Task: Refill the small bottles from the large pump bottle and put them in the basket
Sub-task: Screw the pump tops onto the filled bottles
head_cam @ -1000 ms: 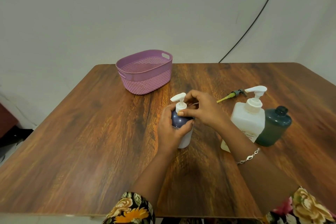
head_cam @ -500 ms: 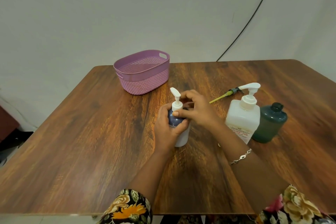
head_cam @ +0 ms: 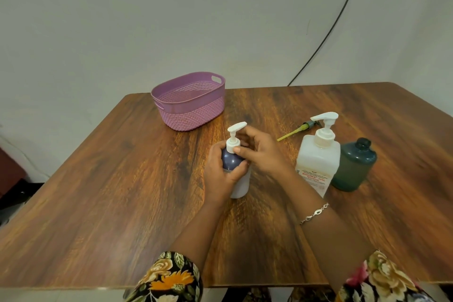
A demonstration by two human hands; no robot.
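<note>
One basket: purple woven plastic, at the table's far edge, left of its middle. From this angle only its own inner wall shows.
Left hand: wrapped round the small bottle's body from the left, thumb across the front, fingers curled behind.
Small bottle: upright near the table's middle, well apart from the basket. It has a dark blue shoulder, a pale lower body and a white pump on top. How full it is cannot be told.
Right hand: comes in from the right, thumb and fingers pinching the collar of that pump. A silver bracelet sits on the wrist.
Loose pump: lies flat behind the large bottle, with a grey collar and a yellow-green tube pointing toward the hands.
Large bottle: upright toward the right edge, translucent white with a red-lettered label and a white pump fitted. Its fill level is unclear.
Green bottle: dark and capped, just right of the large bottle. Whether they touch cannot be told, and its contents are hidden.
</note>
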